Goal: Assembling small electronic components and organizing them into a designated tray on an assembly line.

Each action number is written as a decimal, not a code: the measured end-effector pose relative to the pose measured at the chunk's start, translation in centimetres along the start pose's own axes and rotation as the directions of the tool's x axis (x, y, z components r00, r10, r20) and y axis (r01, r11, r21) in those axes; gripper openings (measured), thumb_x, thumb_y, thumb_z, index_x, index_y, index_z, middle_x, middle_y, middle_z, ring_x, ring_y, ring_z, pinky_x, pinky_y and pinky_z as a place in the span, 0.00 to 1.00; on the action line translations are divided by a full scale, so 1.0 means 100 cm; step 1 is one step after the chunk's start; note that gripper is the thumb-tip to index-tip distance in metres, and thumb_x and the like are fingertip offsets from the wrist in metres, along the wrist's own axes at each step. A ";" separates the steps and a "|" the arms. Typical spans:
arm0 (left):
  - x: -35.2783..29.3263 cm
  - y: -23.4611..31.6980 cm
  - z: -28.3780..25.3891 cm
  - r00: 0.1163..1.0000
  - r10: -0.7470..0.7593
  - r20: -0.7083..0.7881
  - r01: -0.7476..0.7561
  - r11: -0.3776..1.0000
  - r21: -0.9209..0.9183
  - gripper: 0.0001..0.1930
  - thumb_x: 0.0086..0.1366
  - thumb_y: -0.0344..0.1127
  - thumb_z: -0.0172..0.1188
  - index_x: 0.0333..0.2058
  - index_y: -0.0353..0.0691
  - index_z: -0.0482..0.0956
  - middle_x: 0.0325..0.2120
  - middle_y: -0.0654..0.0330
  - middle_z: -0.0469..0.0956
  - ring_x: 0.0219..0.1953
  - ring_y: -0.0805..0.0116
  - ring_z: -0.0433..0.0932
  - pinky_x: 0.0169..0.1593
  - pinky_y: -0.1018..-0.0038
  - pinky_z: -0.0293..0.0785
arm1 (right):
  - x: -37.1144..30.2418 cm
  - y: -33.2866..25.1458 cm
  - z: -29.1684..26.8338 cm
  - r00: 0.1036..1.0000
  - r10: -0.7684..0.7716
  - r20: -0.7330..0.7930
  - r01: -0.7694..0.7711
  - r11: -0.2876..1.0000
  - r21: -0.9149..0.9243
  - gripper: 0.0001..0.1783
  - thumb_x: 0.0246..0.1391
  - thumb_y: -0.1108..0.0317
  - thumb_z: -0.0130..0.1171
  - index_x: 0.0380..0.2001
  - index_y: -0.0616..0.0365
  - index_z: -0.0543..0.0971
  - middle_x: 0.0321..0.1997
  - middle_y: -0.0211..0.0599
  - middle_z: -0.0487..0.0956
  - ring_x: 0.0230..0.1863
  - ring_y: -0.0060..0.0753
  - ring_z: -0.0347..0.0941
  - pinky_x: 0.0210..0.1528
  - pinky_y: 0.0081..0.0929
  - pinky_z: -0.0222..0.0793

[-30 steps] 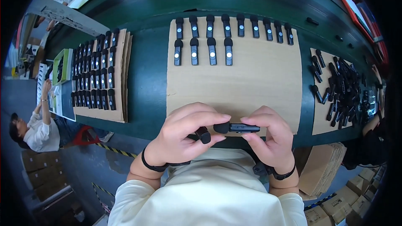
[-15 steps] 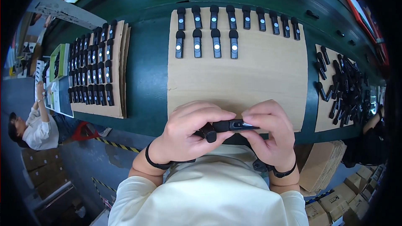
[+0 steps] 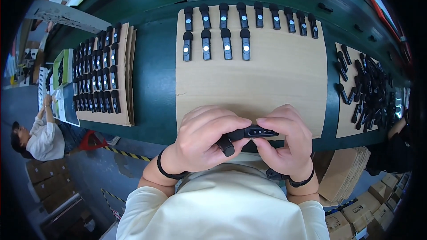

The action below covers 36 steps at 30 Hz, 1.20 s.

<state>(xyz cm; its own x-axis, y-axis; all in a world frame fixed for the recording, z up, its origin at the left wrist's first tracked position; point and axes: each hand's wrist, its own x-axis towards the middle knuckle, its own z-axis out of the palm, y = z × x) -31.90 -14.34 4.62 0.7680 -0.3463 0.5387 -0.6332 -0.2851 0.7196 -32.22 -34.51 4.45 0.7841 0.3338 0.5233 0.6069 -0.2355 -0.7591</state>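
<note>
Just beyond the near edge of the cardboard sheet [image 3: 249, 89], I hold a small black clip-on microphone [image 3: 262, 131] sideways between both hands. My left hand [image 3: 207, 138] grips its dark foam end, and a second black piece [image 3: 227, 147], possibly another microphone, juts from under those fingers. At the other end, my right hand [image 3: 287, 135] pinches the body between thumb and fingers. A narrow face with several small marks or openings is turned up. Two rows of similar microphones [image 3: 227, 46], foam heads away from me, lie on the sheet; most show a round white spot.
Stacked cardboard at left carries several rows of microphones [image 3: 106, 80]. A loose heap of them [image 3: 367, 91] covers another sheet at right. A person in a white shirt [image 3: 44, 138] works at far left. Cardboard [image 3: 342, 175] and boxes stand low on the right.
The held microphone has been rolled, so the face with several marks now shows fully. The black piece under my left fingers has tilted. The whole view has shifted slightly.
</note>
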 end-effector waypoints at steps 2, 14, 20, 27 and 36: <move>0.000 0.000 0.001 1.000 -0.003 0.003 0.003 1.000 -0.006 0.16 0.49 0.24 0.72 0.38 0.34 0.80 0.29 0.56 0.82 0.24 0.64 0.78 0.29 0.73 0.71 | 0.000 0.000 0.000 1.000 -0.001 -0.005 0.001 1.000 0.001 0.26 0.37 0.81 0.71 0.43 0.59 0.76 0.34 0.40 0.79 0.30 0.40 0.74 0.31 0.30 0.69; 0.002 0.000 0.003 0.996 -0.086 0.019 0.088 0.991 -0.102 0.16 0.50 0.22 0.70 0.39 0.32 0.79 0.32 0.53 0.81 0.32 0.64 0.79 0.33 0.74 0.74 | -0.003 0.007 -0.004 0.999 -0.018 -0.036 0.019 0.999 0.044 0.24 0.38 0.82 0.71 0.43 0.60 0.77 0.35 0.41 0.79 0.31 0.41 0.75 0.32 0.31 0.70; 0.001 -0.005 0.007 0.991 -0.133 0.032 0.136 0.980 -0.144 0.14 0.51 0.24 0.70 0.38 0.32 0.79 0.35 0.51 0.79 0.34 0.64 0.79 0.34 0.75 0.74 | 0.005 -0.003 -0.009 0.999 0.031 -0.043 -0.026 0.993 0.111 0.22 0.40 0.82 0.70 0.42 0.59 0.77 0.36 0.42 0.80 0.34 0.42 0.76 0.35 0.31 0.71; -0.004 -0.007 -0.005 0.950 -0.311 0.037 0.313 0.937 -0.158 0.17 0.55 0.23 0.67 0.44 0.32 0.74 0.39 0.53 0.74 0.37 0.65 0.78 0.39 0.74 0.75 | 0.040 0.003 -0.027 0.991 0.035 0.129 -0.020 0.993 -0.117 0.17 0.45 0.82 0.66 0.40 0.62 0.76 0.39 0.43 0.79 0.37 0.41 0.76 0.38 0.30 0.73; -0.015 -0.021 -0.023 0.947 -0.312 0.080 0.321 0.935 -0.151 0.14 0.64 0.23 0.57 0.49 0.32 0.71 0.42 0.52 0.71 0.41 0.63 0.75 0.45 0.72 0.75 | 0.076 0.073 -0.027 0.979 0.012 0.205 0.105 0.828 -0.551 0.14 0.45 0.81 0.63 0.37 0.63 0.76 0.43 0.41 0.78 0.42 0.46 0.76 0.43 0.31 0.74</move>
<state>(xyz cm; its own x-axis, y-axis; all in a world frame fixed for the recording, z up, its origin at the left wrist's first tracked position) -31.52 -11.17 3.35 0.9169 -0.3107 0.2506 -0.3314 -0.2428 0.9117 -21.48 -36.18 3.92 0.7479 0.5108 0.4239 0.6567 -0.6626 -0.3602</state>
